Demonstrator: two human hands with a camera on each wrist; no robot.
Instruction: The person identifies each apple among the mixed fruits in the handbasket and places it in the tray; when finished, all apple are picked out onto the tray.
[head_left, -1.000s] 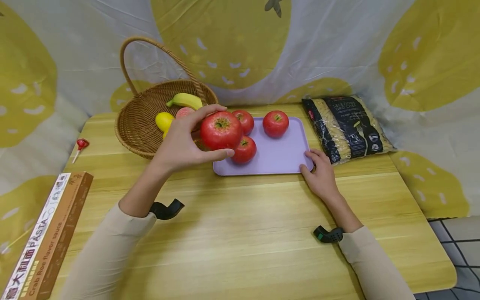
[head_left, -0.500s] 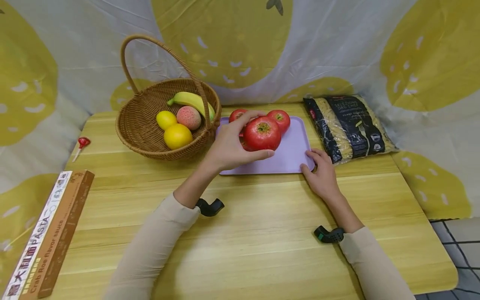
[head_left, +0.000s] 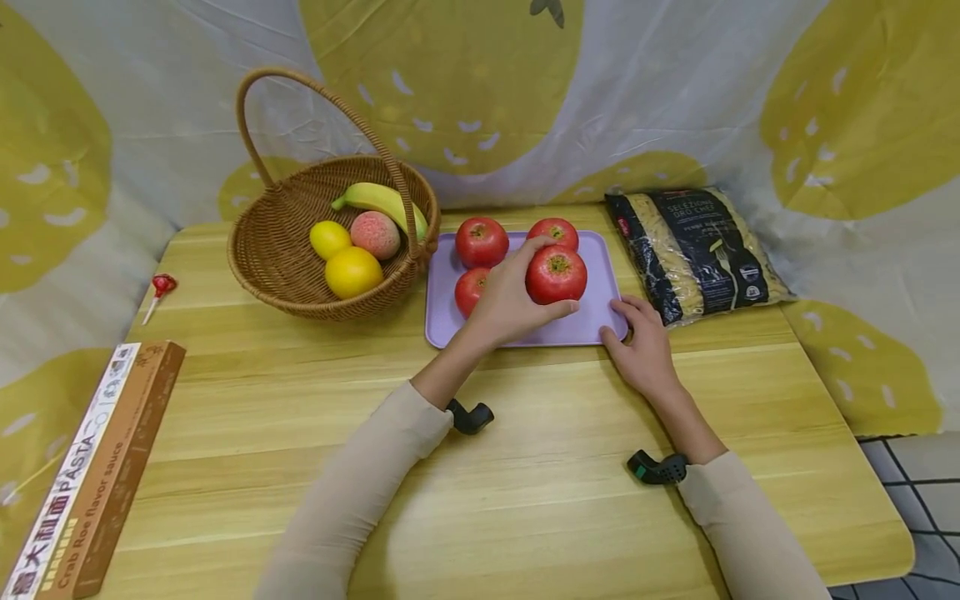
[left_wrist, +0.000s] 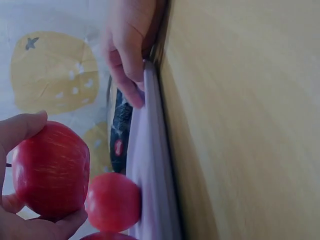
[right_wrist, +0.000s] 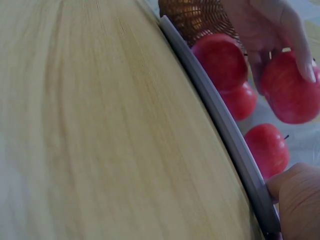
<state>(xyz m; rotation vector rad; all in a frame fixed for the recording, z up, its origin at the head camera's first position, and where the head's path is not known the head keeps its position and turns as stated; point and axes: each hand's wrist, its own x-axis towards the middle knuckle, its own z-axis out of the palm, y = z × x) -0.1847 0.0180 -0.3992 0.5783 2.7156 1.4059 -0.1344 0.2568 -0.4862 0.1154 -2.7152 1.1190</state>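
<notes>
My left hand [head_left: 512,298] grips a red apple [head_left: 557,274] between thumb and fingers, above the right half of a lilac tray [head_left: 600,308]. The wrist views show this held apple [left_wrist: 51,170] raised off the tray. Three more apples lie on the tray: one at the back left [head_left: 482,242], one at the front left [head_left: 470,291] partly behind my left hand, and one at the back right [head_left: 553,231] partly covered by the held apple. At the tray's front right corner my right hand [head_left: 642,346] pinches the rim with thumb and fingers.
Left of the tray stands a wicker basket [head_left: 262,267] with a banana [head_left: 378,200], a peach [head_left: 375,234] and two yellow fruits. A pasta bag [head_left: 697,254] lies to the right. A lollipop [head_left: 162,287] and a long pasta box [head_left: 112,467] are at the left edge.
My left hand has carried the apple rightward, from beside the basket to over the tray's right half, uncovering the basket's fruit and the left apples. My right hand stays at the tray corner.
</notes>
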